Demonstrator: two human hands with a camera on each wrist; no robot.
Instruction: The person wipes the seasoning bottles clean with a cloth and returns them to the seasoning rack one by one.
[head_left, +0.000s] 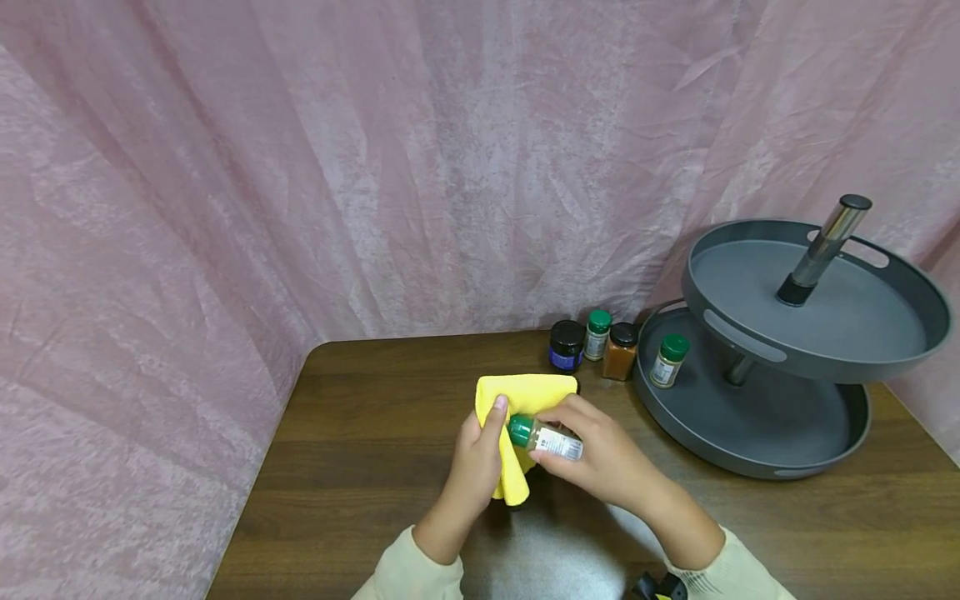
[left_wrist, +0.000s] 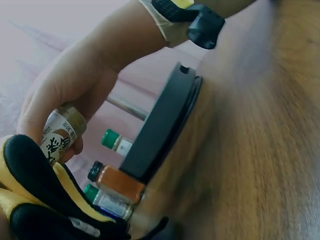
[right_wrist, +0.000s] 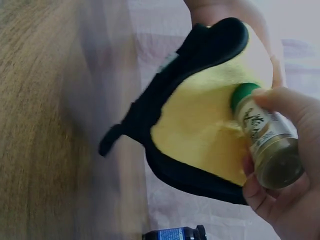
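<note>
My left hand (head_left: 476, 462) grips a cloth (head_left: 525, 390), yellow on one side and black on the other, with the thumb lying over its front. In my right hand (head_left: 600, 450) is a small spice jar (head_left: 557, 443) with a green cap and a white label, pinched between thumb and fingers. The jar is tilted, and its cap touches the cloth's yellow side in the right wrist view. That view also shows a black loop (right_wrist: 110, 140) on the cloth's edge. The left wrist view shows the jar's label (left_wrist: 59, 136) beside the folded black and yellow cloth (left_wrist: 45, 185).
A grey two-tier tray stand (head_left: 750, 454) with a metal post stands at the right. Its lower tier bears a green-capped jar (head_left: 667, 367). Left of it are a black-lidded orange-brown jar (head_left: 619, 358), another green-capped jar (head_left: 596, 337) and a dark blue-labelled jar (head_left: 566, 348). A pink curtain (head_left: 450, 167) hangs behind.
</note>
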